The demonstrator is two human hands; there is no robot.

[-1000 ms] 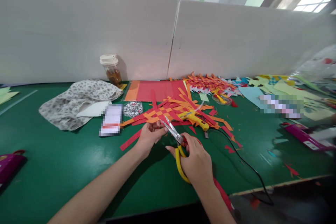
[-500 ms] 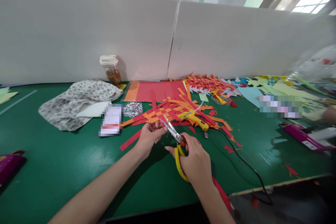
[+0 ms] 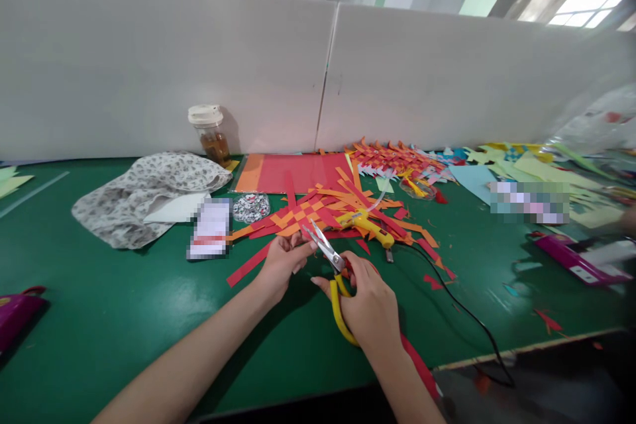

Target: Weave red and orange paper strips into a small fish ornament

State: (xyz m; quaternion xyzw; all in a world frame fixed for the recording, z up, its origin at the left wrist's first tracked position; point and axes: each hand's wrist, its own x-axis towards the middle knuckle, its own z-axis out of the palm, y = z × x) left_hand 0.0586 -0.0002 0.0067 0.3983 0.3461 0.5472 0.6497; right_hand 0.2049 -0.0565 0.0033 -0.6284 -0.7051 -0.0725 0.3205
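My right hand (image 3: 370, 301) grips a pair of scissors (image 3: 339, 285) with yellow handles. Their silver blades stand apart and point up and left at my other fingertips. My left hand (image 3: 285, 265) is closed in a pinch on a small piece of red paper (image 3: 307, 232), mostly hidden by the fingers and the blades. Just beyond both hands lies a heap of red and orange paper strips (image 3: 298, 213), some woven in a checkered pattern. A yellow glue gun (image 3: 370, 226) rests on the heap, its black cord trailing right.
A phone (image 3: 211, 228), a bag of small black-and-white pieces (image 3: 251, 207), patterned cloth (image 3: 144, 195) and a lidded drink cup (image 3: 211, 136) are on the left. Behind lie red sheets (image 3: 303, 172) and a woven paper piece (image 3: 397, 158). Purple cases (image 3: 571, 258) flank the green table (image 3: 149, 318).
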